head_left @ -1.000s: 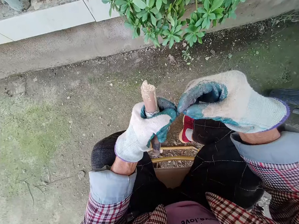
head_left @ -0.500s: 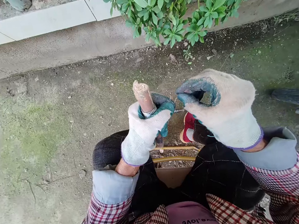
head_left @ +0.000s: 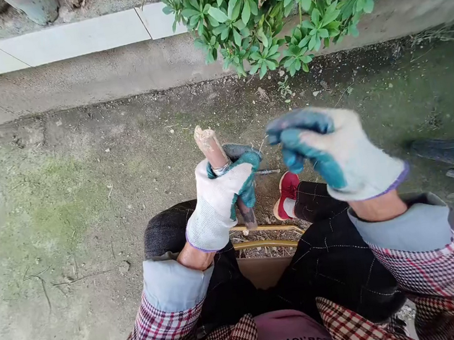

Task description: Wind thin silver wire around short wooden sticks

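Observation:
My left hand, in a white knit glove with green coating, is wrapped round a brown wooden stick with a ragged pale top end. The stick stands tilted, its lower end showing beneath my fingers. Several turns of thin wire circle it at the glove. A slim metal rod juts out to the right from behind my left fingers. My right hand, gloved alike and slightly blurred, is closed to the right of it. A fine wire strand runs from the left hand to its fingertips.
A leafy green shrub overhangs a low concrete wall topped with white tiles. Between my legs are yellow metal bars. My red shoe rests on the ground, and a dark tyre-like object is at right.
My right hand has turned at the wrist, its green-coated fingers now showing more. My left hand and the stick have shifted slightly left, and more of the metal rod shows.

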Demonstrator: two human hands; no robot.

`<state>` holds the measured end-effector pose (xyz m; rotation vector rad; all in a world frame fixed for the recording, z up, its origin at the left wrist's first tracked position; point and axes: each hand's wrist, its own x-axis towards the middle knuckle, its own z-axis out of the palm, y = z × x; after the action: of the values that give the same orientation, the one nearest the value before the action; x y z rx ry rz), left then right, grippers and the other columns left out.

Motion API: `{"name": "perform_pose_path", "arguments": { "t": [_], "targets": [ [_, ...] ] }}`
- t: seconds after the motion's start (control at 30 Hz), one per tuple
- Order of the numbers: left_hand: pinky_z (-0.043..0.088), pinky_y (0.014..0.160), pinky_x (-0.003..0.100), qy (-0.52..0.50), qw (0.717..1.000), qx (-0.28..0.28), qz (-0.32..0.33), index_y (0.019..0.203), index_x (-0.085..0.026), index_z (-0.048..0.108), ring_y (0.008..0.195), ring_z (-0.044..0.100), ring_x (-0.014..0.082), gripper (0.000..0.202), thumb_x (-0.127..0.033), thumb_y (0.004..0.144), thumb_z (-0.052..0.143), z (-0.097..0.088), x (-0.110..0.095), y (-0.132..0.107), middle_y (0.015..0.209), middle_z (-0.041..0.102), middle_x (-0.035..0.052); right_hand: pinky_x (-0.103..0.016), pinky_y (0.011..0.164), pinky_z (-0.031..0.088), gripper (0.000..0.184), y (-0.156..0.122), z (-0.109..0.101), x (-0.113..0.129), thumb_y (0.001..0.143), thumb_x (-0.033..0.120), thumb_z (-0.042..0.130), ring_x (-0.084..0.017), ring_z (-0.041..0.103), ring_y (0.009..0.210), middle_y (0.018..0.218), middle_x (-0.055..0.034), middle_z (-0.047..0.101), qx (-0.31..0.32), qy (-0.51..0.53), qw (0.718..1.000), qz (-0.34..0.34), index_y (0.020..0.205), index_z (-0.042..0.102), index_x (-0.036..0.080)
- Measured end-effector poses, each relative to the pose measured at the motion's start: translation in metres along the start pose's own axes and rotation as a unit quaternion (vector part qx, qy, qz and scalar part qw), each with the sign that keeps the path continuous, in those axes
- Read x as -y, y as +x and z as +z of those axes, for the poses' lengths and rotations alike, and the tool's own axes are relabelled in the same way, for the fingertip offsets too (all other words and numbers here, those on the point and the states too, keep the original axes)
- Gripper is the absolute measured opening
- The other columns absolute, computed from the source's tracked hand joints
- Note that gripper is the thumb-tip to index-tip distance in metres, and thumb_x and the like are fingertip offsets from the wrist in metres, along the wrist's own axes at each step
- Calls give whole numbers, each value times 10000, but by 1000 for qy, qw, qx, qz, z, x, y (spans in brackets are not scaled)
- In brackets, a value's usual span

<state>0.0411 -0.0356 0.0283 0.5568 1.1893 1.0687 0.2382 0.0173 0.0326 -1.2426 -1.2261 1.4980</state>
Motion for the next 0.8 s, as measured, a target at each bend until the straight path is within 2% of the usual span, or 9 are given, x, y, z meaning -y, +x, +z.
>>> {"name": "perform_pose_path", "arguments": {
  "t": [0.07, 0.13, 0.23, 0.4, 0.63, 0.8],
  "targets": [
    [376, 351, 225, -6, 1000, -3, 3, 828, -217, 665, 360, 414, 87, 225, -348, 690, 784, -1, 1, 3, 470, 442, -107, -278, 487, 547, 198, -9, 16, -2, 847, 370, 868, -117, 640, 542, 920, -11, 815, 51, 10, 998, 45, 1005, 832, 255],
    [386, 358, 228, -4, 1000, -4, 8, 801, -214, 649, 368, 411, 84, 222, -348, 696, 792, -2, 3, 4, 476, 455, -105, -273, 510, 564, 228, -16, 30, -4, 825, 370, 875, -123, 651, 562, 871, 0, 802, 37, 24, 998, 53, 1016, 833, 253],
    [394, 364, 225, 5, 1000, 1, 16, 760, -215, 626, 377, 410, 79, 203, -333, 711, 782, -2, 4, 4, 485, 471, -101, -266, 528, 575, 215, -18, 40, -6, 800, 368, 885, -137, 675, 617, 859, -3, 795, -1, 37, 998, 46, 969, 830, 248],
    [404, 370, 213, 28, 1000, -2, 12, 782, -208, 653, 381, 441, 77, 191, -304, 686, 788, 1, 3, 4, 497, 503, -93, -245, 482, 528, 185, -15, 40, -6, 789, 364, 883, -151, 671, 638, 816, -10, 772, -10, 35, 999, 40, 884, 795, 233],
    [412, 374, 206, 66, 997, -18, 30, 803, -176, 719, 396, 479, 80, 177, -282, 692, 808, 2, 0, 3, 529, 572, -58, -245, 562, 561, 78, -13, 31, 0, 808, 277, 835, -151, 686, 699, 813, 2, 765, 13, -17, 999, -26, 847, 791, 227],
    [412, 367, 212, 116, 993, -22, 23, 828, -166, 743, 398, 514, 90, 165, -278, 713, 787, -1, -2, 2, 589, 632, -34, -245, 544, 553, 33, -14, 25, 4, 842, 250, 826, -142, 674, 662, 806, 15, 774, -7, -29, 999, -40, 875, 823, 253]
  ]
}}
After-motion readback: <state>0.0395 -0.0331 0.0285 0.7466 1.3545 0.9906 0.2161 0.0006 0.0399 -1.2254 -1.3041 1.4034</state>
